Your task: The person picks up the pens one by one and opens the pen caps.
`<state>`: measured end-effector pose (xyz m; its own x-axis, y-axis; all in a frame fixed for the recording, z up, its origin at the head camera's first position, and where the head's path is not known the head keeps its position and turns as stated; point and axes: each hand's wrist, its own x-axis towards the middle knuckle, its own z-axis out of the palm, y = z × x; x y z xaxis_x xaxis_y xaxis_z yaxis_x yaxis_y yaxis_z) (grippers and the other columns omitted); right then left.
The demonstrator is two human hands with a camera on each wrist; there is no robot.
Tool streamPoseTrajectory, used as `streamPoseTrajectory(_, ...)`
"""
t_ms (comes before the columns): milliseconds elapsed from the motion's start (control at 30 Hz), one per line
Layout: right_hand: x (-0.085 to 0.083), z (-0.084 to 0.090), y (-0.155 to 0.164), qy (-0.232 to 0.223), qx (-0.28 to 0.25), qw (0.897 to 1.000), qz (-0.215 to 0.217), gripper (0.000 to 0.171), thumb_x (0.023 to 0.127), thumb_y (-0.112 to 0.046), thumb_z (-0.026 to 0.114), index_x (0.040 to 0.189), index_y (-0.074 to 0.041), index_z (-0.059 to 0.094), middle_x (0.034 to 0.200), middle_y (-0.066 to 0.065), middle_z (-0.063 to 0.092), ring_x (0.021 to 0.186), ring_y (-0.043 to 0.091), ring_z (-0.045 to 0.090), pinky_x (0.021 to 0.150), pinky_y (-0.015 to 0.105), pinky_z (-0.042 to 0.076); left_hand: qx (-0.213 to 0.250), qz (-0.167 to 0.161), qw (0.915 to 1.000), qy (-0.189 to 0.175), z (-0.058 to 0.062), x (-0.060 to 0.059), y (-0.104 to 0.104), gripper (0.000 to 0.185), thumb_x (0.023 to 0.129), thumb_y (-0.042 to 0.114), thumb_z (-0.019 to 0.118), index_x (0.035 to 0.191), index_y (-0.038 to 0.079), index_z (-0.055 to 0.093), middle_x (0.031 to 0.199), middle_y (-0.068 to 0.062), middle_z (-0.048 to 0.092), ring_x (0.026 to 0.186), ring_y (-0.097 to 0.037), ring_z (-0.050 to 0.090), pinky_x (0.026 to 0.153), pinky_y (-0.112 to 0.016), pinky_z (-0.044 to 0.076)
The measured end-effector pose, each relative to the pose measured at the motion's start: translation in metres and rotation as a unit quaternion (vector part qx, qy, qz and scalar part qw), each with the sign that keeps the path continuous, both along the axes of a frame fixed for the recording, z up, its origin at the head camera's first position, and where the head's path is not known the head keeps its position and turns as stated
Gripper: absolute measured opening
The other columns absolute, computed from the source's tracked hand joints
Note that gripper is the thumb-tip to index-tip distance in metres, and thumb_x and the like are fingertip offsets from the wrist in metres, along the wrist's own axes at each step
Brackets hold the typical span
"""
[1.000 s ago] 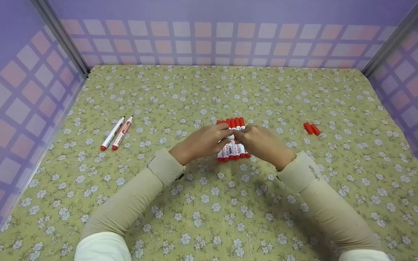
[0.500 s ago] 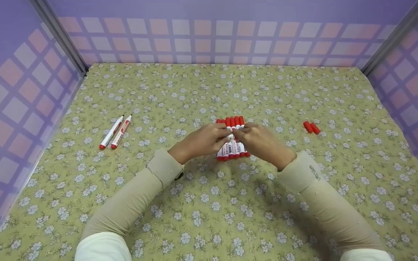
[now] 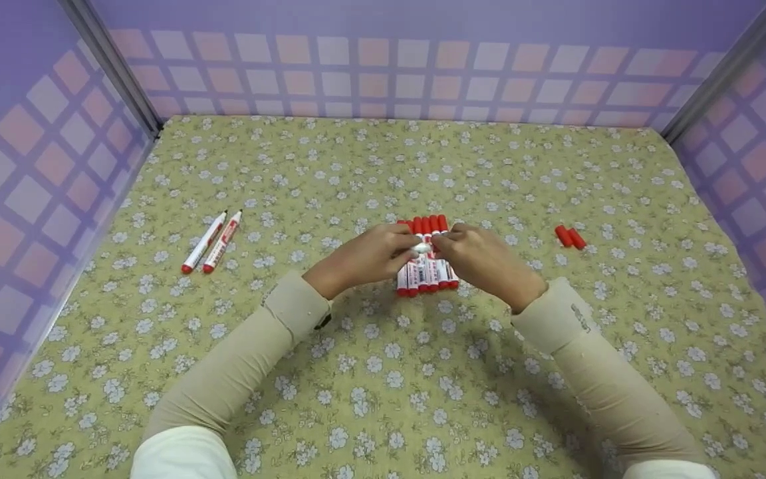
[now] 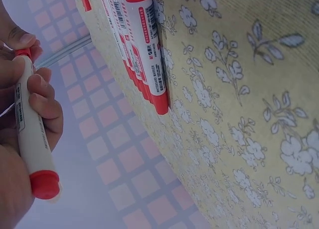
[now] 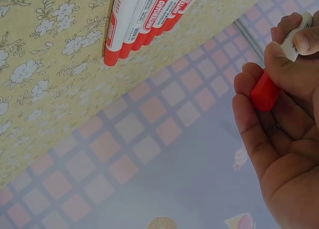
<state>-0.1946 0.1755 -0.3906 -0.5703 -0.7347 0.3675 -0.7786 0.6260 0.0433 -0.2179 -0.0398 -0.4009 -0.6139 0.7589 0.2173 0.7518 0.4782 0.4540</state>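
Note:
Over a row of capped whiteboard markers (image 3: 423, 273), the two hands meet around one white marker (image 4: 34, 124) with a red end plug. My left hand (image 3: 370, 258) grips its white barrel, fingers curled round it. A red cap (image 5: 265, 93) is pinched by my right hand (image 3: 483, 263) at the marker's other end. Fingers hide where cap and barrel meet, so I cannot tell whether they are joined. The row of markers lies side by side on the cloth, red caps pointing away from me.
Two uncapped markers (image 3: 213, 242) lie at the left, tips pointing away. At the right are two loose red caps (image 3: 570, 236). A flowered cloth (image 3: 370, 372) covers the table, with checked purple panels (image 3: 383, 73) at the back and sides.
The hands have drawn slightly apart, and more of the white marker shows between them. The row of markers, the uncapped pair and the loose caps lie where they were.

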Motion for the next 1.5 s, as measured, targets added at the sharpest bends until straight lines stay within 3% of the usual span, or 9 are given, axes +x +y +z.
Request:
streamPoseTrajectory(300,-0.001,0.0,0.002,-0.013,0.006,1.0,-0.009,0.003,0.084,-0.002,0.071,0.086,0.0,0.069,0.081,0.011,0.073,0.065,0.022,0.062,0.061,0.029,0.055,0.0,0.015,0.9998,-0.013,-0.002,-0.001,-0.011,0.027,0.099,0.016,0.053,0.117,0.002,0.068,0.099,-0.01,0.063,0.075,-0.015,0.053,0.066,-0.028,0.047)
streamPoseTrajectory(667,0.0,-0.002,0.006,-0.022,0.027,0.999,-0.027,0.004,0.085,-0.004,0.071,0.084,-0.003,0.068,0.08,0.01,0.074,0.066,0.021,0.06,0.062,0.03,0.054,0.01,0.08,0.9961,-0.035,-0.008,-0.005,-0.03,0.029,0.097,0.014,0.056,0.123,0.003,0.064,0.112,-0.011,0.064,0.097,-0.02,0.064,0.083,-0.032,0.054)
streamPoseTrajectory(800,0.0,-0.004,0.007,-0.032,0.027,0.999,-0.031,0.004,0.085,-0.004,0.071,0.087,-0.002,0.07,0.083,0.01,0.074,0.069,0.021,0.062,0.063,0.03,0.055,0.021,0.102,0.9935,-0.047,-0.012,-0.007,-0.037,0.028,0.097,0.015,0.057,0.121,0.002,0.064,0.11,-0.012,0.064,0.096,-0.02,0.064,0.082,-0.033,0.054)
streamPoseTrajectory(1133,0.0,-0.006,0.01,-0.032,0.025,0.999,-0.03,0.005,0.086,-0.005,0.07,0.09,-0.001,0.07,0.084,0.011,0.074,0.067,0.021,0.062,0.06,0.03,0.055,0.051,0.161,0.9805,-0.101,-0.014,-0.013,-0.062,0.028,0.099,0.017,0.054,0.121,0.003,0.064,0.106,-0.011,0.063,0.077,-0.017,0.055,0.067,-0.032,0.046)
streamPoseTrajectory(1500,-0.001,-0.008,0.011,-0.037,0.042,0.998,-0.035,0.014,0.085,-0.003,0.07,0.099,0.001,0.072,0.089,0.012,0.074,0.073,0.022,0.065,0.067,0.031,0.057,0.091,0.255,0.9549,-0.121,-0.015,-0.027,-0.104,0.032,0.097,0.019,0.057,0.123,0.002,0.063,0.111,-0.015,0.06,0.094,-0.026,0.058,0.078,-0.04,0.049)
